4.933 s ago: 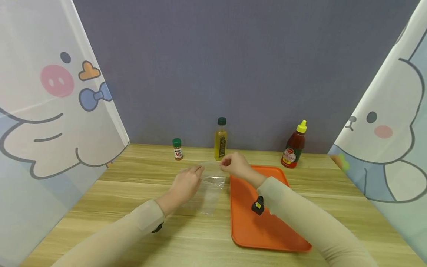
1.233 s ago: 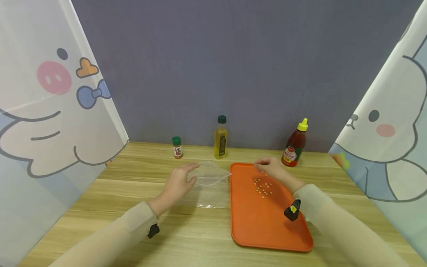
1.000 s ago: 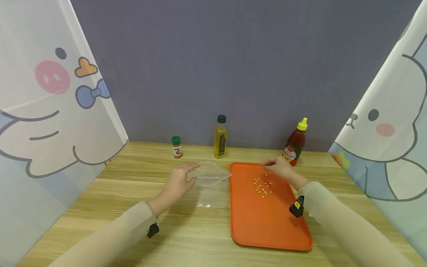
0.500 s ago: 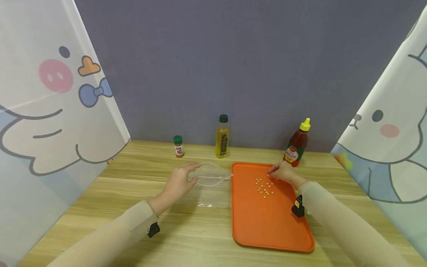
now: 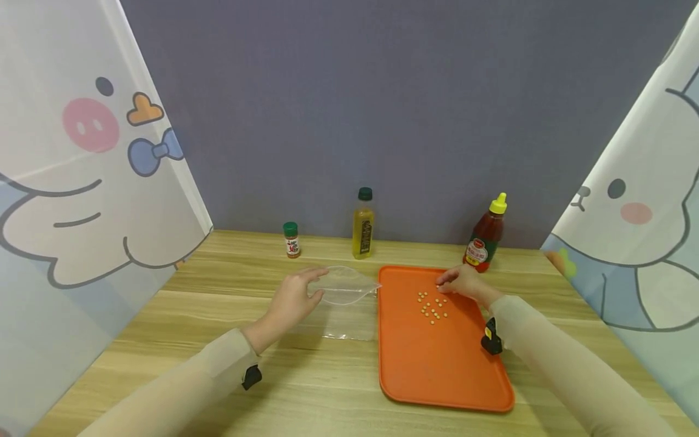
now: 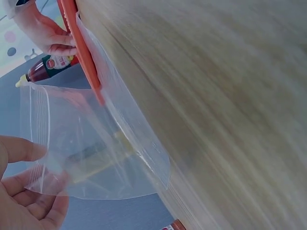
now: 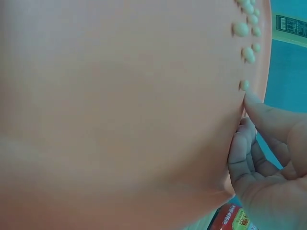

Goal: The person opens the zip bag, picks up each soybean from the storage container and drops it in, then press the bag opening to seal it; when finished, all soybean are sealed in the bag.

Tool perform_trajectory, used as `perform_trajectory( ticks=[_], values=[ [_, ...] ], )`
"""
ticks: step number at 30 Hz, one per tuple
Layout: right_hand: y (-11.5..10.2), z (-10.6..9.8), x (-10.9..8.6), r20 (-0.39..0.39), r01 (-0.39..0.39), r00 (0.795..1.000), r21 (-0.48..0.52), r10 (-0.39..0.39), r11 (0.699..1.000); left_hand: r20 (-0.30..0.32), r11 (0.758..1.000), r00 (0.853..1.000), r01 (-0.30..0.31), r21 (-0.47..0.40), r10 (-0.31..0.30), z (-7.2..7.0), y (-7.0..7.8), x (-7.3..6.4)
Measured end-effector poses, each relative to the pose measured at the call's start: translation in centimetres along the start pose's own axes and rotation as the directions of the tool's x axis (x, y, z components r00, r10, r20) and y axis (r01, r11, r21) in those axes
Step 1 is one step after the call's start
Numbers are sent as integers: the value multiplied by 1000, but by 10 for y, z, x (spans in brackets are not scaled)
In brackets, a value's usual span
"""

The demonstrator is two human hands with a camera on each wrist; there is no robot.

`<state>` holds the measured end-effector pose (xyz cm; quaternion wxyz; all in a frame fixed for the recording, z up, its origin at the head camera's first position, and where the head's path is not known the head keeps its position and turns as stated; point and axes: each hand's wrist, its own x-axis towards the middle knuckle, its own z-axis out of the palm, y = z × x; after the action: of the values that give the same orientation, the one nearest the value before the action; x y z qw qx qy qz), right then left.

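Head view, wooden table [image 5: 317, 388], grey wall [image 5: 349, 109], left hand [image 5: 289, 305] gripping bag [image 5: 349, 325], right hand [image 5: 466, 284] loose

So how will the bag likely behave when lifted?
The bag is likely floppy: it looks thin and see-through, and bows open at one end. It's probably light, since nothing shows inside. The open end might sag if the left hand let go.

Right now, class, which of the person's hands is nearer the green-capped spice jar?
Left. The left hand, holding the clear zip bag, is in front of the green-capped spice jar; the right hand is far to its right, over the orange tray.
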<state>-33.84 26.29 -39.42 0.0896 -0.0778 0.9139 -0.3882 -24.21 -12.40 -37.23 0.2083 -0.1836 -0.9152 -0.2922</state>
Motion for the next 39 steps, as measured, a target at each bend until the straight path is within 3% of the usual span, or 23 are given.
perform_trajectory(
  ticks=[12,22,30,39],
  values=[
    [1,-2,1,5,44,999,-34,-44,998,-3,1000,1000,-7,3,7,0,-1,1],
    [-5,-4,3,-3,11,1000,-52,-11,999,11,1000,1000,8,-17,-8,2,-2,-1],
    [-29,-2,-1,-18,45,999,-22,-45,999,6,999,1000,14,-30,-14,1,-2,-1],
    [-69,14,-4,-12,192,981,-6,-192,981,-7,1000,1000,7,-20,-7,0,-3,-2]
  ],
)
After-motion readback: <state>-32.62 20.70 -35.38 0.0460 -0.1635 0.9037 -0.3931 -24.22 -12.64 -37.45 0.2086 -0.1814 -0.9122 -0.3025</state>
